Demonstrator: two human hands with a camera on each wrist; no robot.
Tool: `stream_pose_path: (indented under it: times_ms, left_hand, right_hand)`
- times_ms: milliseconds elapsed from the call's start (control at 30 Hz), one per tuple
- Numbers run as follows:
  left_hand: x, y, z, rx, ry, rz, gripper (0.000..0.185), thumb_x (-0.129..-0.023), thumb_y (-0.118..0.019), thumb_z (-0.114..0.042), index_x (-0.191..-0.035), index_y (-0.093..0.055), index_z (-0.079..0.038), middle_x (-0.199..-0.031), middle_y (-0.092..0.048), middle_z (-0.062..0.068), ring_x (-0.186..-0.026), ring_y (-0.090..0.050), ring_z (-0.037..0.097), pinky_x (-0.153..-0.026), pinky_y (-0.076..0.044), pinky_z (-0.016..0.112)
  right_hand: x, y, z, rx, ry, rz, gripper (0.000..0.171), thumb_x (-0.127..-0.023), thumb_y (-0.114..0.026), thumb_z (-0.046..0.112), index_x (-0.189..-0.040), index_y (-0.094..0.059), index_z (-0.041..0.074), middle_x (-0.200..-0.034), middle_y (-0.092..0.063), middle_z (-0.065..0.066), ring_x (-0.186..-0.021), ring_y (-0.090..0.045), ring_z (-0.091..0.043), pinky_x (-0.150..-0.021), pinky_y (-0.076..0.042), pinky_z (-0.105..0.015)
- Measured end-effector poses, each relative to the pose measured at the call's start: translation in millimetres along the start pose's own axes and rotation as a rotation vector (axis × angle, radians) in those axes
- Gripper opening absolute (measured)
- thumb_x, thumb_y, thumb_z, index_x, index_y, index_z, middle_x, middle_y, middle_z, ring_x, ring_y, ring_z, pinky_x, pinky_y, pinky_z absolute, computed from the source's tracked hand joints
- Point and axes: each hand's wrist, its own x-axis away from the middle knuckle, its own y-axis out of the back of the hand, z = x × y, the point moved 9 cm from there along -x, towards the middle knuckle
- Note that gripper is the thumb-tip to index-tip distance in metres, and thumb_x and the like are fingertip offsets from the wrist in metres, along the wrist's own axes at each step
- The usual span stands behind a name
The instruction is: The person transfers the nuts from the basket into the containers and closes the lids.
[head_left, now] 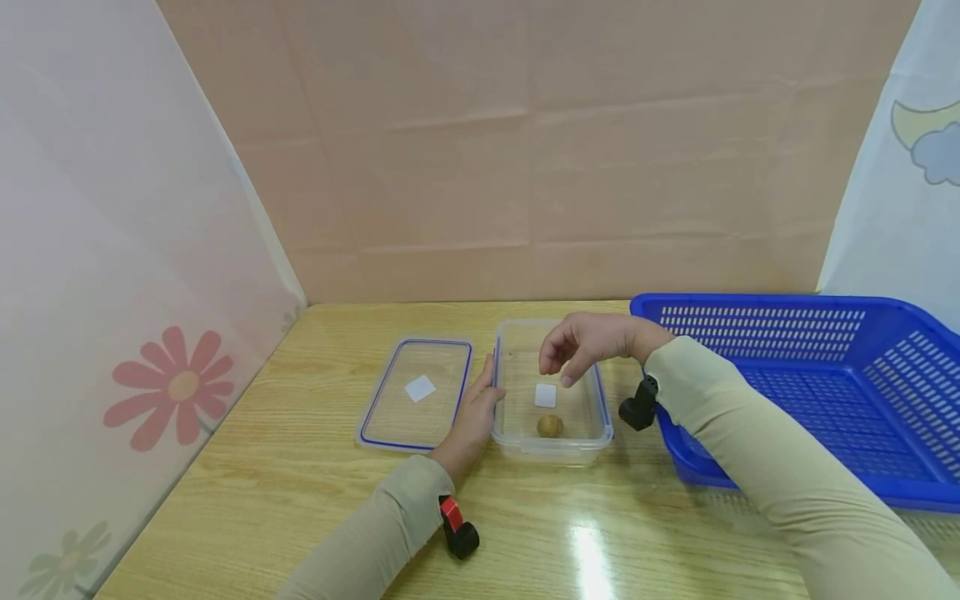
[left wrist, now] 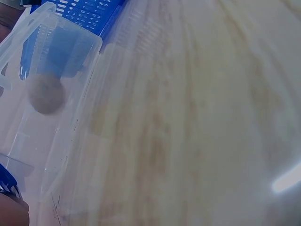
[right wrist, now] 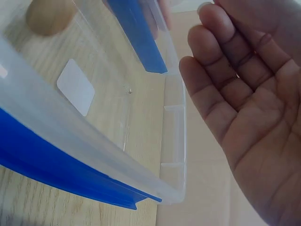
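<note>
A clear plastic food container (head_left: 517, 444) with blue-edged side clips stands uncovered on the table. My left hand (head_left: 472, 421) holds its left wall, the thumb over the rim and the fingers along the outside. Inside, near the front, lies a round light-brown object (head_left: 550, 427), blurred in the wrist views. Behind it is a white square label (head_left: 545, 396). Above the container hovers my right hand (head_left: 588, 340), its fingers loosely bent. The right wrist view shows nothing in the right palm (right wrist: 263, 117). To the left, the clear lid (head_left: 386, 408) with a blue seal lies flat.
A large blue plastic basket (head_left: 795, 400) stands at the right, under and beyond my right forearm. A beige-papered wall (head_left: 450, 167) closes off the back of the wooden table (head_left: 247, 467), and a flower-printed sheet (head_left: 150, 250) hangs at the left.
</note>
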Motion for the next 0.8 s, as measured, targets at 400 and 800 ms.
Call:
stream_pose_path:
  times_ms: [400, 800]
  left_hand:
    - [-0.5, 0.8, 0.1, 0.002, 0.007, -0.004, 0.061, -0.095, -0.032, -0.013, -0.149, -0.005, -0.012, -0.156, -0.002, 0.002, -0.142, 0.000, 0.016, -0.116, -0.003, 0.041]
    - [-1.8, 2.5, 0.4, 0.011, -0.004, -0.004, 0.061, -0.095, -0.033, -0.011, -0.149, -0.006, -0.012, -0.156, -0.003, 0.002, -0.142, -0.001, 0.017, -0.116, -0.003, 0.040]
  right_hand:
    - [3, 5, 2, 0.031, -0.022, -0.009, 0.031, -0.078, -0.069, 0.002, -0.107, -0.062, -0.007, -0.099, -0.064, 0.000, -0.096, -0.059, -0.021, -0.085, -0.050, -0.031]
    - [15, 24, 12, 0.008, -0.034, -0.077, 0.032, -0.079, -0.071, 0.008, -0.107, -0.063, -0.005, -0.102, -0.063, -0.003, -0.095, -0.059, -0.016, -0.085, -0.051, -0.031]
